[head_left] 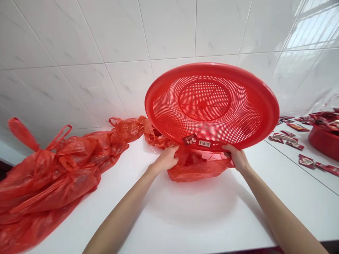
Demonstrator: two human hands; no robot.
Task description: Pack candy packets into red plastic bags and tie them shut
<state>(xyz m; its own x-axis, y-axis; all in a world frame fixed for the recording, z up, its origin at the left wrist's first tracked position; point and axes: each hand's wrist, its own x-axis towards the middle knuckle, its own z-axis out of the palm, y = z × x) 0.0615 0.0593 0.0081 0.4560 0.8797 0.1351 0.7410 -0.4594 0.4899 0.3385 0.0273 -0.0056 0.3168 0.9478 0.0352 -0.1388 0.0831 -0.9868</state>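
Observation:
A large red plastic colander [202, 105] is tilted up on edge, its hollow side facing me. Its lower rim rests at both my hands. My left hand [166, 158] is closed at the lower left of the rim, against a red plastic bag [196, 173]. With its thumb over the rim, my right hand [237, 158] grips the lower right, and the bag's edge meets its fingers. The bag gapes open beneath the colander, with something pinkish partly visible inside. Inside the lower rim lie a small dark-red wrapped packet [189, 139] and a pale label [204, 143].
Tied red plastic bags [71, 165] stretch along the left side of the white table [185, 218] to the tiled wall [127, 31]. At right, small red packets [288, 137] lie scattered beside a red basin [324, 141] heaped with more. A seam crosses the tabletop there.

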